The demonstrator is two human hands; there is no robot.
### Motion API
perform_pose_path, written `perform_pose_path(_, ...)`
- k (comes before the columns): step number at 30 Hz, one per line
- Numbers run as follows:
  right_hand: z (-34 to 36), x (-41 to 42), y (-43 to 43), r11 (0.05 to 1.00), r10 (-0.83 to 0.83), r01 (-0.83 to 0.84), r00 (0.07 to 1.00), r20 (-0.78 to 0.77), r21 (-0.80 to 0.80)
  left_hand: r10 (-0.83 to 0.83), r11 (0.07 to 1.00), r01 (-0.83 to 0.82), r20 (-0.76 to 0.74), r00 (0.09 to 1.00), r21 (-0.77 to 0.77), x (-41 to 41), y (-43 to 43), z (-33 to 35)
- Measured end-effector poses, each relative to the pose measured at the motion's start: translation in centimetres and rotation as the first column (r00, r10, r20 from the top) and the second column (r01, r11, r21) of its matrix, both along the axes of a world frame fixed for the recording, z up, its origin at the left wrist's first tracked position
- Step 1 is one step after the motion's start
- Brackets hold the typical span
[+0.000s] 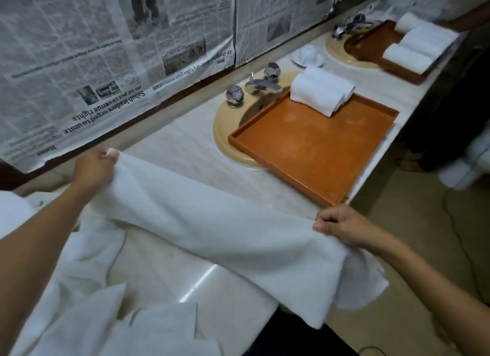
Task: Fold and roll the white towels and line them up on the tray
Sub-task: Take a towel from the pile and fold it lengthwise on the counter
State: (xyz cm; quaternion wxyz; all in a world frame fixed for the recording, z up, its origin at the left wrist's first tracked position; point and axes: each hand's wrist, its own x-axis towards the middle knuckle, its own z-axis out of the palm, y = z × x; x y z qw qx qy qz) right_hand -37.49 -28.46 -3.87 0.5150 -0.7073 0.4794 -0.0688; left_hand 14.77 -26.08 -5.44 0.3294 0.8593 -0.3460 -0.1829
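Note:
A white towel is stretched across the marble counter between my two hands. My left hand pinches its far left corner near the wall. My right hand grips the other end near the counter's front edge, and the towel's end hangs off past it. An orange tray lies over the sink to the right. Two rolled white towels sit side by side at the tray's far corner.
More loose white towels are heaped at the lower left. A chrome tap with two faceted knobs stands behind the tray. A second orange tray with rolled towels sits further right, with a person behind it. Newspaper covers the wall.

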Motion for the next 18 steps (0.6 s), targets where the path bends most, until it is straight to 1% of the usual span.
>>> perform_pose_path(2,-3.7,1.1,-1.2,0.994,-0.006,-0.019,0.973,-0.229,-0.106,-0.03,0.995,0.027,0.03,0.999,0.097,0.6,-1.4,-1.7)
perform_pose_path(3,-5.3,1.5,-1.3,0.99,-0.008,-0.034,0.954,-0.3,-0.135,-0.051,0.987,0.042,0.052,0.997,0.152,0.6,-2.0,-2.3)
perform_pose_path(5,-7.6,1.8,-1.4,0.985,-0.042,-0.024,0.93,-0.366,-0.172,-0.085,0.975,0.059,0.117,0.989,0.217,0.9,-3.4,-3.6)
perform_pose_path(7,-8.8,2.0,-1.5,0.975,-0.104,0.021,0.923,-0.371,-0.22,-0.107,0.965,0.053,0.205,0.973,0.255,0.7,-4.8,-4.4)
perform_pose_path(9,-9.1,2.6,-1.4,0.959,-0.138,0.014,0.896,-0.423,-0.283,-0.108,0.961,0.033,0.265,0.958,0.274,0.6,-6.1,-5.0)
perform_pose_path(11,-9.4,3.6,-1.2,0.933,-0.16,-0.023,0.867,-0.472,-0.358,-0.085,0.965,0.011,0.271,0.959,0.261,0.7,-7.6,-6.1)
perform_pose_path(14,-10.2,4.3,-1.0,0.863,-0.213,-0.037,0.878,-0.428,-0.504,-0.047,0.966,-0.025,0.273,0.961,0.256,0.8,-9.2,-7.6)
perform_pose_path(16,-11.0,4.2,-0.7,0.798,-0.235,-0.054,0.889,-0.392,-0.601,0.007,0.974,-0.072,0.29,0.957,0.216,-0.3,-9.7,-8.3)
perform_pose_path(18,-11.9,4.0,-0.8,0.741,-0.251,-0.085,0.885,-0.393,-0.666,0.045,0.987,-0.089,0.309,0.95,0.13,-3.1,-8.7,-8.9)
